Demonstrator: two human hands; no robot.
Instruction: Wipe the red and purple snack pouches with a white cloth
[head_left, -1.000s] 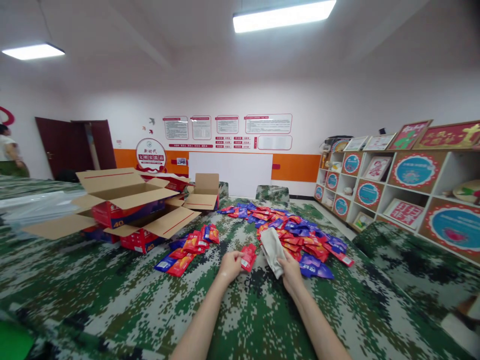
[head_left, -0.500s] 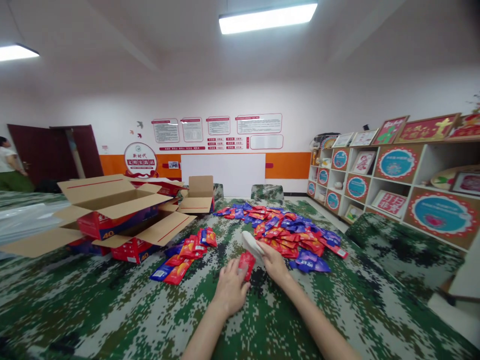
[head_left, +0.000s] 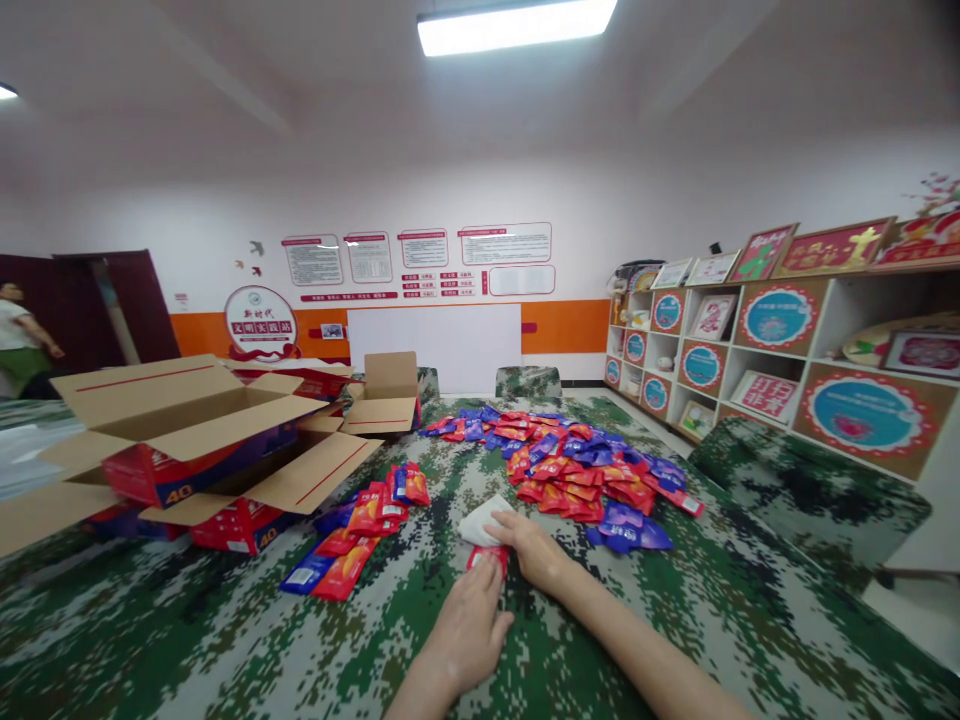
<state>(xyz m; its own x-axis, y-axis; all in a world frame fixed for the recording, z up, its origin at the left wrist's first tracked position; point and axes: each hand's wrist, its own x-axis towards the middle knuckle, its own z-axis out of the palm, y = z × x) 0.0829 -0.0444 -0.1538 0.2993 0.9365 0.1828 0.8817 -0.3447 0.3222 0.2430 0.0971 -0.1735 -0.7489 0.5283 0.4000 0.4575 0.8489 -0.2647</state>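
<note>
1. Moved since half a second ago: white cloth (head_left: 480,522), now lower and laid over the far part of one red packet (head_left: 474,554); left hand (head_left: 471,620), shifted nearer to the person.
2. Key relation: red packet directly beyond the left hand, its far end under the cloth. Left hand nearer, touching it; right hand (head_left: 525,545) just beside, toward the counter's right edge. Long axis of packet cannot be told, so much being covered; cloth slants from near left to far right.
3. Left hand: palm down, fingers laid on the packet's near part, thumb apart; whether pinching, cannot tell.
4. Right hand: grasping the cloth's right side.
5. Red packet: flat on the camouflage-covered counter (head_left: 600,625), between fingertips and cloth.
6. Large heap of red and blue packets (head_left: 570,465): beyond the right hand, spreading toward the counter's far and right edges.
7. Smaller group of packets (head_left: 367,515): left of the cloth, well apart from the heap.
8. Open cartons (head_left: 240,520): toward the counter's left edge, flaps spread.
</note>
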